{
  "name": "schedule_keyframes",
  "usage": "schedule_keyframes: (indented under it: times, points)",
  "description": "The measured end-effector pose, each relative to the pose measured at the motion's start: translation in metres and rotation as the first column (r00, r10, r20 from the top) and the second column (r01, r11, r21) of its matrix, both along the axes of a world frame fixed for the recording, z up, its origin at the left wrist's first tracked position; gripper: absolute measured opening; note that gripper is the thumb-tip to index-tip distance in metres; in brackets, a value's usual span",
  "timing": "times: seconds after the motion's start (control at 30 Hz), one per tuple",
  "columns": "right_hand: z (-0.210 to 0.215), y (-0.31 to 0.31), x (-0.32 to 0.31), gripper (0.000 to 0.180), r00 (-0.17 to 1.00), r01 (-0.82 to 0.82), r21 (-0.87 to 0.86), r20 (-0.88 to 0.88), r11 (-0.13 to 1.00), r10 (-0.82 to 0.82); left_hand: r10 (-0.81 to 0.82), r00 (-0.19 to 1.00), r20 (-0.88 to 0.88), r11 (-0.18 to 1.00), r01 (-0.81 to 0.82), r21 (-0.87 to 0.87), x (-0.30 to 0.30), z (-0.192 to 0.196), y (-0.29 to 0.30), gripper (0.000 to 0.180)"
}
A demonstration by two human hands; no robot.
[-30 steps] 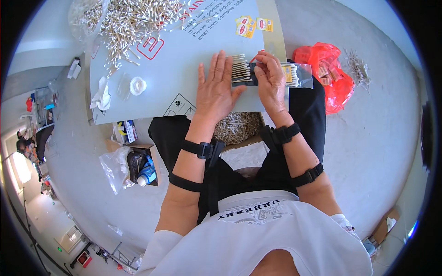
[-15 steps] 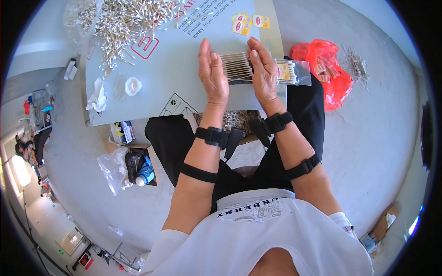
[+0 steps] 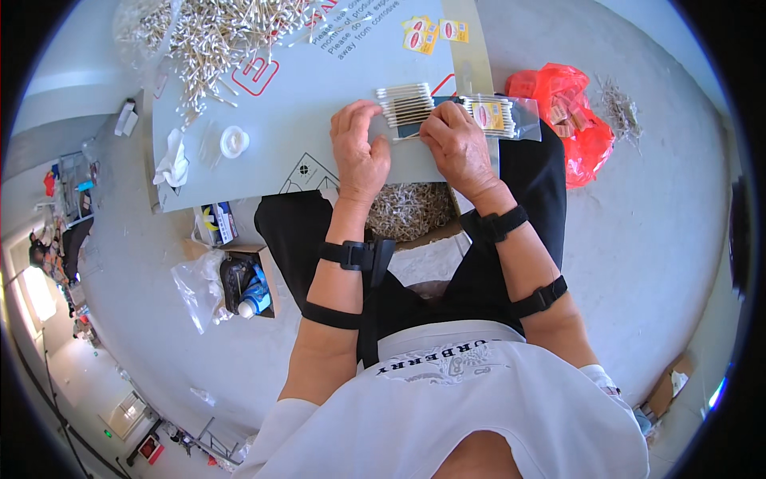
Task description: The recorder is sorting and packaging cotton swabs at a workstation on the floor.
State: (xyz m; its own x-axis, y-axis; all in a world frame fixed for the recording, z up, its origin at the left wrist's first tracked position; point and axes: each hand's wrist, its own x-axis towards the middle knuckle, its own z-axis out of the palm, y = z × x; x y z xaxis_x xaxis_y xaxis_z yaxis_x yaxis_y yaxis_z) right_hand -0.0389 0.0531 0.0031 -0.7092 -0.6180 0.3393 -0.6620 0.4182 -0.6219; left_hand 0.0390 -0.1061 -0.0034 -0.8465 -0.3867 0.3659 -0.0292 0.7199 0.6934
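A row of cotton swabs (image 3: 405,105) lies side by side on the table, over a dark strip. My left hand (image 3: 359,152) is just left of the row, fingers bent and the thumb apart, with nothing in it. At the row's near right corner my right hand (image 3: 460,148) is closed in a pinch. One slanted cotton swab (image 3: 406,138) at the near edge runs to its fingertips, which are partly hidden. Just right of that hand lies a clear bag (image 3: 524,120) of swabs with a yellow and red card (image 3: 487,116) inside.
A large heap of loose swabs (image 3: 231,40) covers the table's far left. Several small cards (image 3: 454,31) lie at the far edge. A round white container (image 3: 234,142) and crumpled tissue (image 3: 172,160) are at left. A red plastic bag (image 3: 586,160) sits right of the table; a swab-filled box (image 3: 411,211) is below.
Both hands were upright, flat against the two ends of the swab row. The left has drawn back toward me and curled; the right has turned palm down and pinched at the near corner.
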Motion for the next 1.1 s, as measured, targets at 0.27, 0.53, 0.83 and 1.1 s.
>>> schedule_keyframes:
  times: [0.27, 0.53, 0.83, 1.1]
  points:
    - [0.005, 0.001, -0.003, 0.010, 0.999, -0.041, -0.033, 0.011, 0.999, 0.042, -0.014, 0.999, -0.034, 0.994, 0.018, 0.108, -0.004, 0.001, 0.006, 0.050]
    - [0.001, -0.002, -0.007, 0.011, 0.998, -0.033, -0.098, 0.054, 0.995, 0.039, -0.042, 0.999, 0.000, 0.999, 0.042, 0.008, -0.004, 0.000, 0.003, 0.049]
    - [-0.003, -0.001, -0.008, 0.012, 0.997, -0.065, -0.087, 0.040, 0.994, 0.069, -0.015, 1.000, -0.022, 0.995, 0.013, -0.097, -0.008, -0.004, 0.003, 0.047]
    - [0.002, -0.002, -0.006, 0.014, 0.997, -0.030, -0.074, 0.063, 0.997, 0.035, -0.044, 0.996, -0.076, 0.999, 0.044, -0.003, -0.018, -0.003, -0.006, 0.046]
